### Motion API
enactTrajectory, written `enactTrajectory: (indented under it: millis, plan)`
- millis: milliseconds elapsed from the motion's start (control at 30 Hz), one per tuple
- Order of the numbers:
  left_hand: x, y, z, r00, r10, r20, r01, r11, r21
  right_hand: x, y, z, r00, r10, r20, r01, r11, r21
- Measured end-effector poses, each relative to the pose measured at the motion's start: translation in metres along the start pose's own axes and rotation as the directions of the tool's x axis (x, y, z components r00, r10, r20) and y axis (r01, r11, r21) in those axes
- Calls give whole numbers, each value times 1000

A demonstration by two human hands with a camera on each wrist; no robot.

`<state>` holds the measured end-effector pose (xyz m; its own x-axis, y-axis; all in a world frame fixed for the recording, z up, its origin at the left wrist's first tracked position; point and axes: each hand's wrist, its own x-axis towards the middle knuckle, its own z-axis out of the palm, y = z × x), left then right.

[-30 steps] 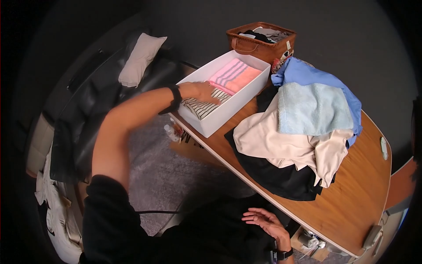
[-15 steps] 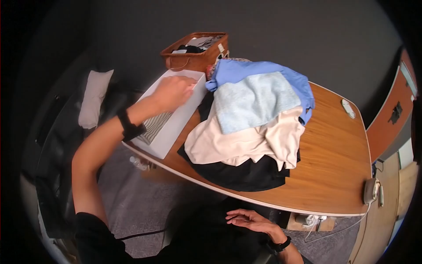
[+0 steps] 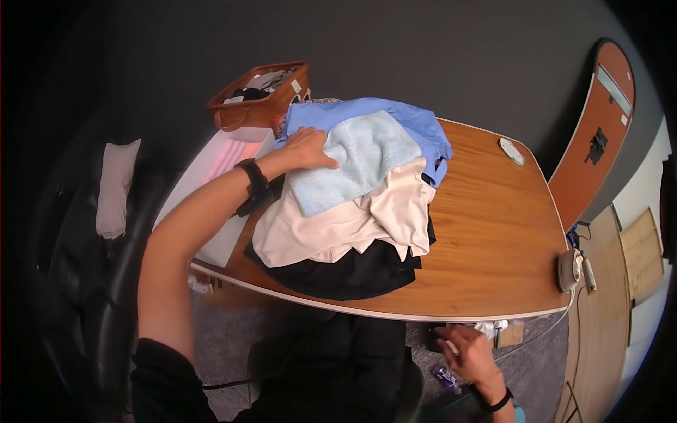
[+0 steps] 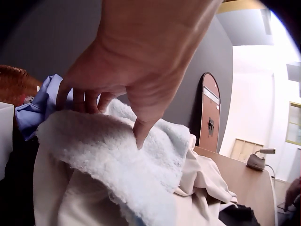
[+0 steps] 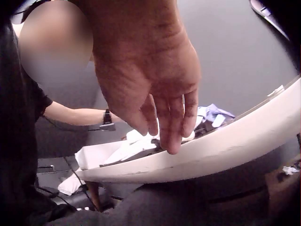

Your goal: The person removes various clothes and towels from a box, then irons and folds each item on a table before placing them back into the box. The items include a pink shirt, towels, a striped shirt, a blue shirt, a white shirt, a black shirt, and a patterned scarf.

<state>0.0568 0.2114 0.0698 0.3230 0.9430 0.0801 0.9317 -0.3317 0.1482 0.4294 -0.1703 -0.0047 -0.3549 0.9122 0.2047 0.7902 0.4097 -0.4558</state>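
A white rectangular box stands leftmost on the brown wooden desk. The left hand touches a pale-blue fluffy towel lying atop a cream cloth garment (whether this grip pinches cannot be determined). Rightmost, beside the desk edge, the right hand hangs relaxed.

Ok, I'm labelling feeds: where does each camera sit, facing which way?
Head: on the head, facing forward and down at the table; left arm, left hand, right hand and dark clothing show.
Left wrist: on that wrist, facing rightward over the light blue cloth; the left hand shows, perhaps the right too.
Right wrist: on that wrist, facing leftward along the table's edge; right hand, dark clothing, left arm and blurred head show.
Head and left wrist share the left hand touching that cloth.
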Motion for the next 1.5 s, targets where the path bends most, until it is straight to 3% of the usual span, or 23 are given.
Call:
enactTrajectory:
  millis: [67,167,200,300,367,400,500,600,667,733,867,1033,1133,1233,1267,1300,1333,1367,1467,1500]
  plan:
    - [-4,2,1,997,30,-65,-33,999,-44,-12,12,-10,996,76,-55,-77,997,-18]
    - [-5,-2,-9,944,202,-260,-258,944,-206,-31,35,-14,979,162,-124,-162,987,4]
    - [-8,3,-19,986,114,-119,-143,951,-275,-35,42,-16,973,203,-108,-202,979,19]
    - [-8,3,-17,969,149,-198,-216,901,-377,-38,44,-20,953,294,-71,-290,955,63]
    - [-2,-3,-5,973,66,-220,-150,907,-394,-34,32,-23,930,367,-31,-362,925,113]
    - [4,-7,0,972,27,-232,-121,907,-404,-32,31,-20,952,305,-42,-298,948,112]
    - [6,-2,-7,996,-63,-71,27,905,-424,-32,33,-10,973,223,-60,-213,968,136]
    - [14,-1,-33,988,25,-151,-70,950,-303,-37,40,-10,980,193,-54,-186,975,119]
    - [13,18,-61,923,154,-353,-255,932,-259,-40,38,-19,966,259,-9,-255,957,138]
    - [12,51,-104,915,238,-327,-343,885,-316,-45,43,-22,952,307,-18,-299,938,177]
    - [12,124,-157,892,402,-207,-449,843,-297,-41,44,-30,938,343,-42,-324,914,243]
    - [35,218,-168,879,475,32,-440,836,-328,-42,52,-46,939,333,-89,-298,913,279]
    - [54,269,-163,846,531,45,-476,792,-382,-47,56,-59,920,373,-118,-319,890,327]
    - [64,311,-140,788,616,-27,-571,713,-408,-55,58,-73,894,422,-152,-355,872,336]
    - [62,324,-124,754,647,-114,-627,657,-419,-61,67,-72,889,418,-185,-346,881,323]
    - [57,334,-104,716,669,-200,-679,599,-424,-66,73,-72,870,457,-183,-376,858,350]
    - [45,341,-82,619,719,-315,-778,509,-368,-69,77,-74,850,495,-181,-405,833,378]
    - [30,348,-56,522,766,-375,-851,501,-161,-71,81,-76,828,531,-179,-430,807,405]
    - [-38,354,12,535,841,-78,-845,531,-66,-75,90,-81,752,642,-151,-517,716,468]
    - [-55,346,41,481,874,-74,-876,473,-96,-75,94,-80,720,679,-140,-539,676,503]
